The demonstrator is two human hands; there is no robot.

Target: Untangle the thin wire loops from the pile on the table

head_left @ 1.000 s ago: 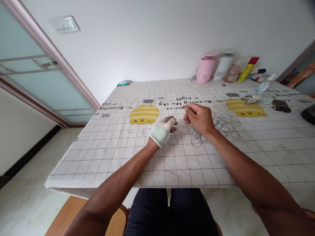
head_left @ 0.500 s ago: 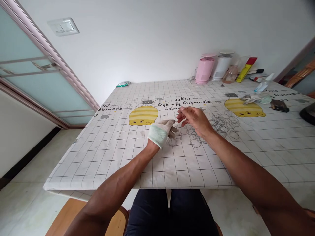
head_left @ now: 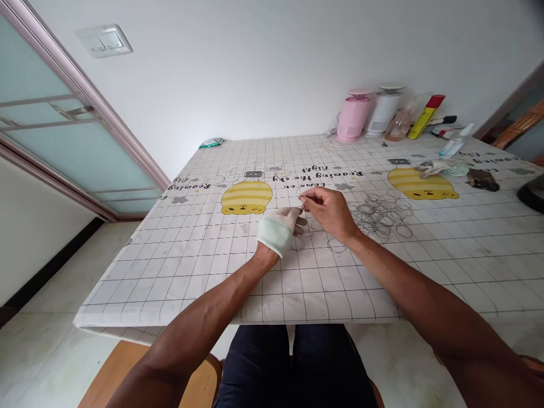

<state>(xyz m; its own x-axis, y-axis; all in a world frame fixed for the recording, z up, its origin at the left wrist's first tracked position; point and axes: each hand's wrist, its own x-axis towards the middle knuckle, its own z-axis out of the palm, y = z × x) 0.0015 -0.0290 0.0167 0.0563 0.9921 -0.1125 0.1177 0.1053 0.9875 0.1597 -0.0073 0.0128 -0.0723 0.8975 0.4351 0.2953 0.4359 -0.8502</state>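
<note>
My left hand (head_left: pixel 280 224), in a white glove with a pale green cuff, is closed in a pinch near the middle of the table. It appears to hold a thin wire loop (head_left: pixel 298 245), though fingers hide much of it. My bare right hand (head_left: pixel 331 212) meets it fingertip to fingertip, thumb and forefinger pinched together. A faint thin curve shows at the right fingertips. Just right of my right hand lies a tangled pile of thin dark wire loops (head_left: pixel 380 215), partly hidden by that hand.
A checked tablecloth (head_left: pixel 178 260) with yellow bear prints covers the table. Along the back wall stand a pink device (head_left: pixel 353 118), a white device (head_left: pixel 385 113) and a red-capped yellow can (head_left: pixel 426 118). A crumpled glove (head_left: pixel 444 167) and a dark object (head_left: pixel 483 179) lie at right.
My right hand has moved left and closed from loosely spread fingers into a pinch beside the left fingertips. My left hand has barely moved.
</note>
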